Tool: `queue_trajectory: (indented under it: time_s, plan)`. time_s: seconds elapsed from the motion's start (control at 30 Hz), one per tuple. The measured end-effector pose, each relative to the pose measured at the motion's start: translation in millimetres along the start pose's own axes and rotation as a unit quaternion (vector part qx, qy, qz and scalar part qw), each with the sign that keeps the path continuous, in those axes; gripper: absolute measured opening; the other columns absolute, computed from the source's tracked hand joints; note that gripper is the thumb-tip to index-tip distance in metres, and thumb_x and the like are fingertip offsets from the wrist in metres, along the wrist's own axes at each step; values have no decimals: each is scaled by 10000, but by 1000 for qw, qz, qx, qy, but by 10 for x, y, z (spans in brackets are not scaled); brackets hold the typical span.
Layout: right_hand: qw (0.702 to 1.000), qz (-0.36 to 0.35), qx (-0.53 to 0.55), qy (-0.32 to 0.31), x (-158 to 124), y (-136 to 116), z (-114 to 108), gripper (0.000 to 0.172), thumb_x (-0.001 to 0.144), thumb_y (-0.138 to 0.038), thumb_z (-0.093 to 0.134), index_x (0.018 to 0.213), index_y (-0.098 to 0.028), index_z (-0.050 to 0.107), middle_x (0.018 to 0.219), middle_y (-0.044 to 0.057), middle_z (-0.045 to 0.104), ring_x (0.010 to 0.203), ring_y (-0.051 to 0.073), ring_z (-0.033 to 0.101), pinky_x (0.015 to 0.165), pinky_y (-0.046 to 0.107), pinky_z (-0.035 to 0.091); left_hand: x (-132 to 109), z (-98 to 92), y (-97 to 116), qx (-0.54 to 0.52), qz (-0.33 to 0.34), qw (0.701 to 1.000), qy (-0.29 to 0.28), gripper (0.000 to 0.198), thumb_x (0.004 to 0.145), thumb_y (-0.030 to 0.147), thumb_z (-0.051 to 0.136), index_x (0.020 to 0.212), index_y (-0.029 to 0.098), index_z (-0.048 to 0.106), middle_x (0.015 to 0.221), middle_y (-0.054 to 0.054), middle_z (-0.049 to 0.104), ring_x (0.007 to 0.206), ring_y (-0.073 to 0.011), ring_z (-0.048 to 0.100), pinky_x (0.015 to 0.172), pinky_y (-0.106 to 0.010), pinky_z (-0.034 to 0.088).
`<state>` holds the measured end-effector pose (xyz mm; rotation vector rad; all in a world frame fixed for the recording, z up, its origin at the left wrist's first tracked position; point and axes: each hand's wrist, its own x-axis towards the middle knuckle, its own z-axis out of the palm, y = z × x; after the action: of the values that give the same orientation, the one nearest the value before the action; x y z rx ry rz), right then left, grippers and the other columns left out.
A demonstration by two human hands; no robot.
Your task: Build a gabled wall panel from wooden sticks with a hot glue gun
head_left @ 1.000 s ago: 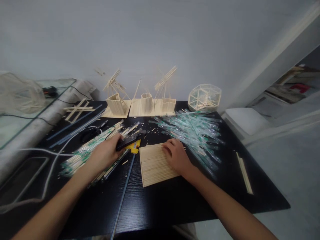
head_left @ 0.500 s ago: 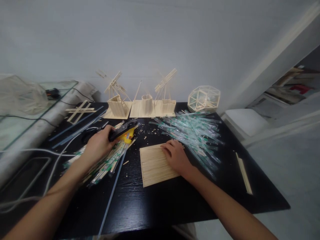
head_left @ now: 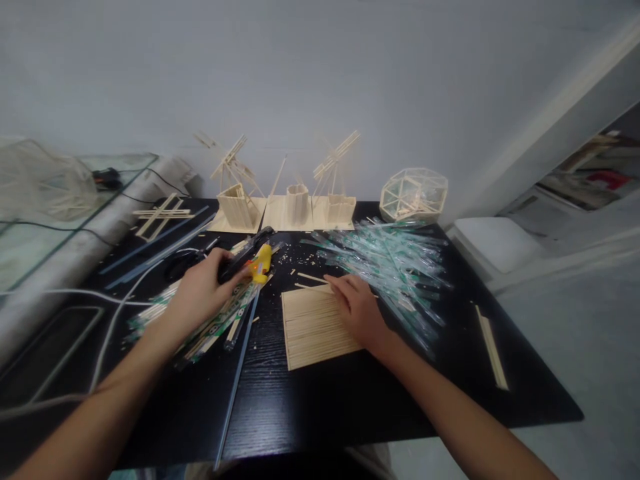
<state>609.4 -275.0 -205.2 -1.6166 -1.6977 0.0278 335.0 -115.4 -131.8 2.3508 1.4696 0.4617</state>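
Note:
My left hand (head_left: pixel 200 293) is closed around a black and yellow glue gun (head_left: pixel 249 255), held above a heap of wrapped chopsticks (head_left: pixel 200 320). A long glue stick (head_left: pixel 237 363) runs from the gun toward the near table edge. My right hand (head_left: pixel 357 308) rests on the right side of a flat panel of wooden sticks (head_left: pixel 310 325) on the black table (head_left: pixel 320 407), fingers bent and pressing down. A single loose stick (head_left: pixel 310 277) lies just beyond the panel.
Several stick models (head_left: pixel 290 200) and a stick-framed dome (head_left: pixel 413 193) stand along the wall. A pile of clear green wrappers (head_left: pixel 395 263) lies to the right. Two sticks (head_left: pixel 493 347) lie near the right edge. Cables (head_left: pixel 100 300) and a glass sheet (head_left: pixel 55 213) are at left.
My left hand lifted the glue gun off the table and swung its nozzle up and toward the back, then toward the panel. My right hand stayed on the stick panel.

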Motion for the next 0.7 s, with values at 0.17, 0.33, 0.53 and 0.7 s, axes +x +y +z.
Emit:
queue_trajectory:
  time_s: [0.17,0.33,0.53,0.7]
  plan:
    - [993,-29,94,60,32,-174,-111,384,1074,-157,466,1412,-238,628,902,41,706,779,175,654,748,324,553,-157,156,224,-93,85,992,-17,472,942,638,508,1148,223,599,1056,-66,733,922,-269,688,822,-375,519]
    - [988,-43,134,65,25,-304,-154,399,1058,-133,496,1411,-252,640,904,36,736,734,158,657,706,297,549,-258,413,342,-113,133,984,22,421,972,552,516,1165,192,617,1122,-110,733,1022,-294,684,935,-427,529]
    - [986,-15,166,2,-18,-369,-164,430,1074,-177,466,1468,-279,605,1062,70,772,889,190,717,813,342,589,-414,499,296,-108,176,978,25,291,978,452,561,1137,213,610,1110,-99,716,1045,-281,670,940,-414,527]
    - [985,-9,174,-17,-26,-355,-161,427,1073,-200,459,1466,-269,610,1043,74,775,877,194,715,814,357,587,-448,511,254,-103,154,983,11,237,960,440,566,1068,233,603,1000,-68,699,930,-260,668,835,-375,532]
